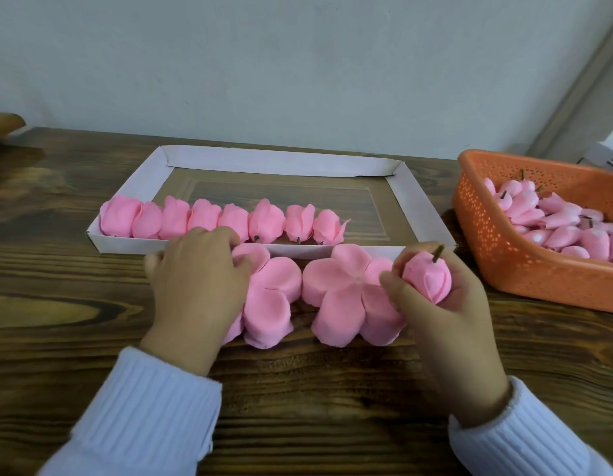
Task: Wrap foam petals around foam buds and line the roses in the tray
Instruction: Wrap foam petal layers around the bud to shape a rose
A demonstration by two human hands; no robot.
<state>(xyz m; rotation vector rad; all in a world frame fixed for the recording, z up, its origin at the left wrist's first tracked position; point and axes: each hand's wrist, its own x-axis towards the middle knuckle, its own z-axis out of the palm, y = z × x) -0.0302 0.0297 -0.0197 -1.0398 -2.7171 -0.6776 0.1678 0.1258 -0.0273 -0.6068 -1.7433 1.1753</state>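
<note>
The fingers [397,286] and thumb of the right hand [449,310] are curled tight round a pink foam bud [427,278]. The bud sits in the fist with its short brown stem [438,253] pointing up and away. This hand hangs over the right edge of a flat five-lobed foam petal piece [342,297], which lies on the wooden table [92,304].

The left hand [195,283] lies palm down on a second petal piece [274,300], just left of the first. Its fingers [226,240] are bent over the far lobe, close to the near wall of the tray. They are blurred, so I cannot tell whether they pinch the foam or only press on it. The two petal pieces lie side by side, almost touching.

Just beyond them stands a shallow white cardboard tray [413,201]. Eight finished roses [208,219] are lined along its near wall from the left corner, stems toward the person. The right end of that row and the far part of the tray floor are bare.

To the right, apart from the tray, stands an orange perforated basket [504,266] with a heap of foam buds [559,225] inside. Pale ribbed sleeves [143,413] cover both wrists.
</note>
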